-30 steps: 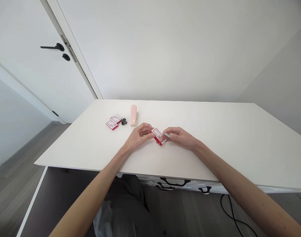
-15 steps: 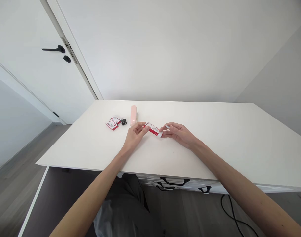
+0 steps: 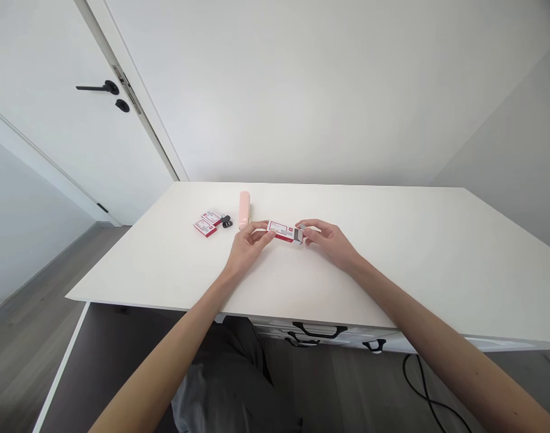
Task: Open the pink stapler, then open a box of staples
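A small red-and-white box [image 3: 281, 231] is pinched in my left hand [image 3: 249, 245], thumb on the near side and fingers behind. The box is held just above the white tabletop, and its right end is open, with a flap sticking out. My right hand [image 3: 325, 239] is at that open end, thumb and fingertips closed together. A small greyish piece shows between them; whether it is the flap or a separate item I cannot tell. Behind my left hand lies a pink stapler [image 3: 244, 209].
Two more red-and-white boxes [image 3: 205, 227] lie at the left of the white tabletop [image 3: 392, 258]. Beside them is a small black object [image 3: 227, 221]. Drawers with black handles [image 3: 320, 331] are below the front edge. A black cable [image 3: 425, 391] loops at lower right.
The box has turned in my left hand, so its open right end now faces up toward me. My right fingertips have shifted slightly, staying at that end with the greyish piece.
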The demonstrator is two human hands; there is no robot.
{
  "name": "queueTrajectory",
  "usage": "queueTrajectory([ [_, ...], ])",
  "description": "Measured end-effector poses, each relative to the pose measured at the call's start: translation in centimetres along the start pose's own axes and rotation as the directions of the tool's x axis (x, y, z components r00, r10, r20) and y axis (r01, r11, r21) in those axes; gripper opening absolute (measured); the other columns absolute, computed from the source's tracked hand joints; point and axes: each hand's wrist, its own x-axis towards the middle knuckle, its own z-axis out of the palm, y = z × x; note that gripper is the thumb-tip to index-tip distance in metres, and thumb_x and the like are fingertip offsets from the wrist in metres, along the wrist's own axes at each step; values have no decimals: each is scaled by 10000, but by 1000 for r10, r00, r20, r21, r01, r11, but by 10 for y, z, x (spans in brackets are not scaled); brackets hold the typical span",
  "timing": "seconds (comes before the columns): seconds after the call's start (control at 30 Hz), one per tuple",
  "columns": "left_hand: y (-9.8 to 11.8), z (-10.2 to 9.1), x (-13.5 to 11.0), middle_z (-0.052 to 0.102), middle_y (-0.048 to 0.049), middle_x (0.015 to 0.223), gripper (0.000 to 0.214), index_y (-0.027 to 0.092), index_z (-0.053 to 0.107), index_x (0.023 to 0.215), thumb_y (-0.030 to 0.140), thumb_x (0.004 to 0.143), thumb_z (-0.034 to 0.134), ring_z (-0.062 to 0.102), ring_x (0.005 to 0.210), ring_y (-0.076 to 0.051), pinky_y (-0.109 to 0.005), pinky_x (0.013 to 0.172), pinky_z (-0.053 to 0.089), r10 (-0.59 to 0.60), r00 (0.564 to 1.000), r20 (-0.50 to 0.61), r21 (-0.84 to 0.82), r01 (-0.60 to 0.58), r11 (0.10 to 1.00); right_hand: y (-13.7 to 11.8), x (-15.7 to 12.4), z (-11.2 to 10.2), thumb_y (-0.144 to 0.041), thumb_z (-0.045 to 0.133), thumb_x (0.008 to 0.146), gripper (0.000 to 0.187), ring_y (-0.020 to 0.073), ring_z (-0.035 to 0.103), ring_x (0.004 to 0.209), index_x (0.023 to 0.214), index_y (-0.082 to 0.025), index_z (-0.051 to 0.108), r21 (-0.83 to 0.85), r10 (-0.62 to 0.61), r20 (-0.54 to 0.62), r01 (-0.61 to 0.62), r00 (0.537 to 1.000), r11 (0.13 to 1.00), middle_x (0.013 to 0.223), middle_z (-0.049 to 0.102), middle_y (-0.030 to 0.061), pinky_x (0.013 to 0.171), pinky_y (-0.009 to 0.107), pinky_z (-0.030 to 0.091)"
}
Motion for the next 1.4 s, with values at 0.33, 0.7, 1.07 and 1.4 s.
queueTrajectory([
  [0.33, -1, 0, 0, 655, -122, 1407, 355, 189, 661, 922, 478, 813, 836, 747, 1049, -257, -484, 1037, 533, 4, 1000, 20, -14, -4, 1000, 0, -2, 8, -655, 749, 845, 442, 173, 638, 772, 996, -241, 716, -203, -9, -47, -1, 999, 979, 1119, 747, 68, 641, 311, 451],
  [0.7, -1, -1, -1, 620, -113, 1479, 354, 192, 650, 939, 469, 822, 837, 741, 1081, -247, -519, 1120, 489, -61, 998, 19, -54, 62, 997, 6, -3, 8, -660, 760, 834, 420, 198, 653, 720, 895, -249, 698, -365, -145, -142, 84, 979, 927, 971, 728, 62, 578, 325, 469],
  [1.07, -10, -4, 3, 685, -91, 1388, 343, 189, 701, 955, 472, 826, 845, 672, 1223, -256, -518, 1135, 530, -51, 999, -2, -205, 50, 977, -2, -3, 6, -695, 608, 942, 468, 185, 623, 756, 983, -250, 749, -239, -83, -143, 47, 986, 970, 1012, 709, 80, 617, 325, 470],
  [1.4, -3, -3, 3, 720, -98, 1274, 361, 161, 686, 978, 418, 806, 871, 673, 1223, -248, -522, 1183, 485, -115, 993, 21, -336, 115, 935, -6, -3, 2, -653, 667, 930, 489, 162, 614, 710, 1229, -266, 685, 9, 39, 17, -39, 999, 999, 972, 692, 50, 537, 297, 461],
])
